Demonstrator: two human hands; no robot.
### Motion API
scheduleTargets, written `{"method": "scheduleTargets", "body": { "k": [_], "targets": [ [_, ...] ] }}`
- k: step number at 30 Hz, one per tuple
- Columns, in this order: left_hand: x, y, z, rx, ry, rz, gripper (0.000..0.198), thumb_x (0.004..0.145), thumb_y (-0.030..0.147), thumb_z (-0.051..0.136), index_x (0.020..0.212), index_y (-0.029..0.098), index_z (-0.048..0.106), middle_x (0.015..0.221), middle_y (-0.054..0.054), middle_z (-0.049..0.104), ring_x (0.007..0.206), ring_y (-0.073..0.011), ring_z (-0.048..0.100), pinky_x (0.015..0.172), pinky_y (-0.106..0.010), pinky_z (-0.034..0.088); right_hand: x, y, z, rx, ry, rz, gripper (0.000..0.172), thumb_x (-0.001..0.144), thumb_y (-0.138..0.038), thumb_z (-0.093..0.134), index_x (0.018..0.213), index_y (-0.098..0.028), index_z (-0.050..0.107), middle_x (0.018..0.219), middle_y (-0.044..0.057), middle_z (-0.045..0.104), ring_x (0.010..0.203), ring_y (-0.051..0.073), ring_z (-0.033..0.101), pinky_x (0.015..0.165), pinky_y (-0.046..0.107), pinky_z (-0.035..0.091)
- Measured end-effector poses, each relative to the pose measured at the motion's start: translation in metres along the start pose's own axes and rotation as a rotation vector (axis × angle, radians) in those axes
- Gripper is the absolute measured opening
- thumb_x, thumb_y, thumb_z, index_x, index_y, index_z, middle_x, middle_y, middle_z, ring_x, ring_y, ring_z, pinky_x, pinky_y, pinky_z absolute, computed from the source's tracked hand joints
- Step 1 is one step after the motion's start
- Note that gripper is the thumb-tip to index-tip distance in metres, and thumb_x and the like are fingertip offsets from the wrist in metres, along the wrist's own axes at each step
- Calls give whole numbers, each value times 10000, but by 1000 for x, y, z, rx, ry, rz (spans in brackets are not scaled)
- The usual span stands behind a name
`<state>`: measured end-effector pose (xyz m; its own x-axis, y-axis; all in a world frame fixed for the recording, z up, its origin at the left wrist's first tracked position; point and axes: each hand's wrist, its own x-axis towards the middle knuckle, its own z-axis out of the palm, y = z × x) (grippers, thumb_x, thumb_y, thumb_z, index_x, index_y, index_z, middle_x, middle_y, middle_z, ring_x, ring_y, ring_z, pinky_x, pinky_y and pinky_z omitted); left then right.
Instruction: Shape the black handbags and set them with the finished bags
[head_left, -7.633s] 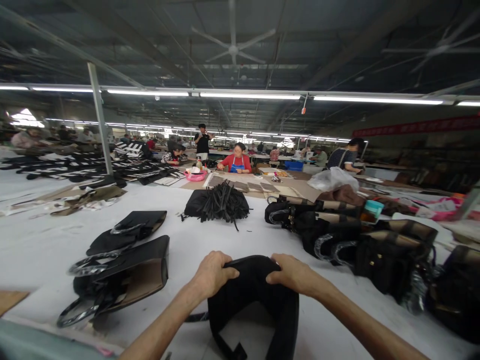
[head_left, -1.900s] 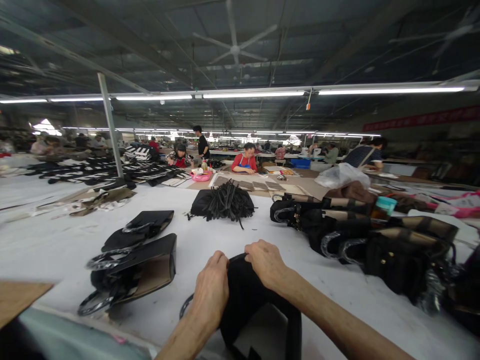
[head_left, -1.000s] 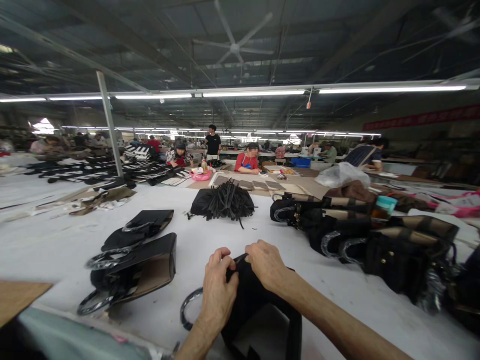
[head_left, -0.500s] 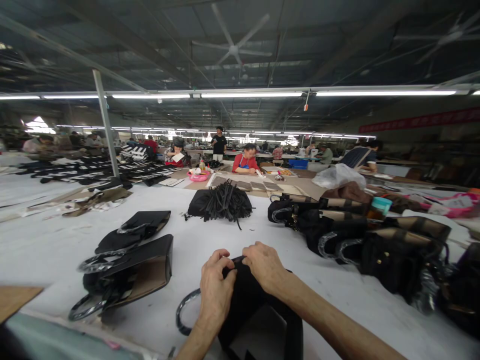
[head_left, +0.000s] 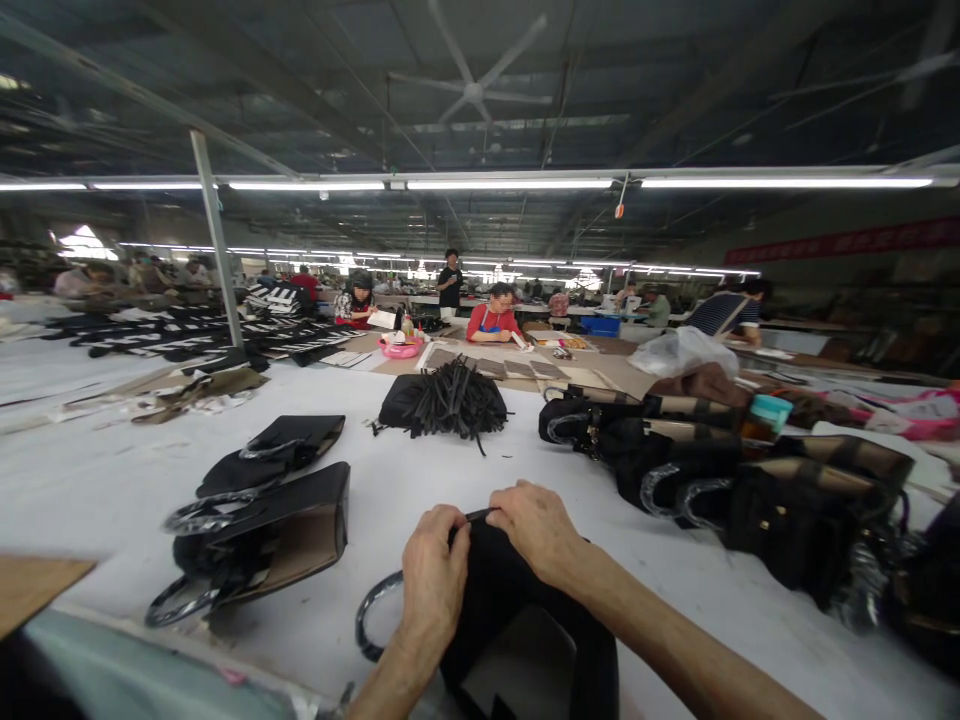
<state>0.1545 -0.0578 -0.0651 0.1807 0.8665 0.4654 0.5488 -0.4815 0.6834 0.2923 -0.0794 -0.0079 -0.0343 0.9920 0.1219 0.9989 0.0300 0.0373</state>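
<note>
A black handbag (head_left: 502, 610) lies on the white-topped table close in front of me, its opening facing me. My left hand (head_left: 435, 565) pinches the bag's far edge between thumb and fingers. Just to the right, my right hand (head_left: 536, 525) grips the same edge, fingers bent over it. A short stretch of the dark edge shows between the two hands. One plastic-wrapped handle (head_left: 367, 620) loops out on the left side of the bag, beyond my left wrist. The fingertips' far sides are hidden.
Two black bags (head_left: 292, 530) with wrapped handles lie at left. A heap of black strips (head_left: 457, 400) sits ahead. Several black bags (head_left: 787, 510) line the right, with a teal-lidded jar (head_left: 766, 415) behind them. A co-worker in red (head_left: 493, 318) sits across the table.
My fingers have shifted slightly along the bag's edge, both hands still gripping it. The view has tilted a little. Across the room, a seated person's white sheet has moved right.
</note>
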Motion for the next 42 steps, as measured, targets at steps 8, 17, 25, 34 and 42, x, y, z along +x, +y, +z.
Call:
{"method": "scheduleTargets", "body": {
  "k": [8, 17, 25, 34, 42],
  "targets": [
    [-2, -6, 4, 10, 5, 27, 159, 753, 159, 377, 699, 192, 522, 701, -16, 549, 694, -160, 511, 650, -270, 392, 8, -9, -1, 30, -3, -198, 206, 825, -228, 410, 792, -221, 614, 819, 14, 651, 778, 151, 551, 663, 240, 327],
    [-1, -4, -8, -296, -37, -114, 197, 706, 140, 429, 883, 225, 414, 785, 25, 587, 734, -133, 554, 707, -256, 400, 11, -5, -3, 109, -27, -208, 225, 811, -230, 406, 757, -221, 625, 780, -2, 660, 735, 132, 551, 601, 222, 301],
    [11, -18, -18, -444, -279, -268, 122, 628, 201, 503, 729, 160, 559, 672, 14, 569, 658, -139, 513, 612, -231, 368, 9, -5, -2, 148, -32, -200, 212, 806, -215, 411, 771, -215, 621, 786, 4, 646, 759, 138, 532, 634, 228, 299],
    [5, -14, -22, -501, -333, -279, 201, 703, 267, 452, 637, 137, 591, 523, 39, 467, 513, -95, 394, 479, -203, 287, 5, -4, 1, 224, 4, -243, 225, 795, -169, 386, 818, -216, 605, 827, 7, 635, 791, 143, 533, 690, 229, 319],
    [-2, -5, -20, -460, -227, -224, 242, 744, 286, 433, 677, 157, 626, 592, 23, 553, 588, -125, 462, 572, -212, 349, 2, -8, 2, 246, 3, -376, 206, 821, -243, 404, 791, -210, 606, 790, 5, 631, 780, 139, 536, 704, 215, 331]
  ]
}}
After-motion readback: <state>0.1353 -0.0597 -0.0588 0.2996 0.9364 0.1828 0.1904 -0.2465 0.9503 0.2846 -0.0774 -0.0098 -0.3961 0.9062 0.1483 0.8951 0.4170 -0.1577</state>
